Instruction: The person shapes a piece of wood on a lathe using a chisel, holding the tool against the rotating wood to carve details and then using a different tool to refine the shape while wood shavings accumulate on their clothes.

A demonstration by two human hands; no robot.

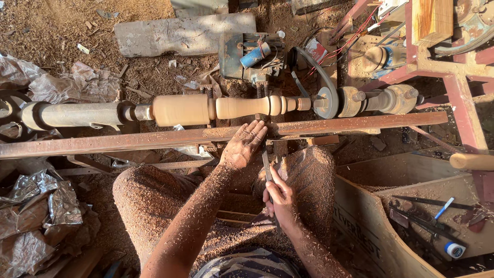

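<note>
The chisel (pixel 268 175) is partly hidden: its handle end disappears inside the right hand (pixel 281 202), and its tip goes behind the rusty rail (pixel 206 137). Near that rail, the left hand (pixel 244 145) covers part of the rail's face. Both forearms and the knees are cut off by the bottom edge.

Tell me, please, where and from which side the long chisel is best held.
Probably by the rear of the chisel, from above, where the right hand grips it; its front rests on the rusty rail under the left hand.
</note>
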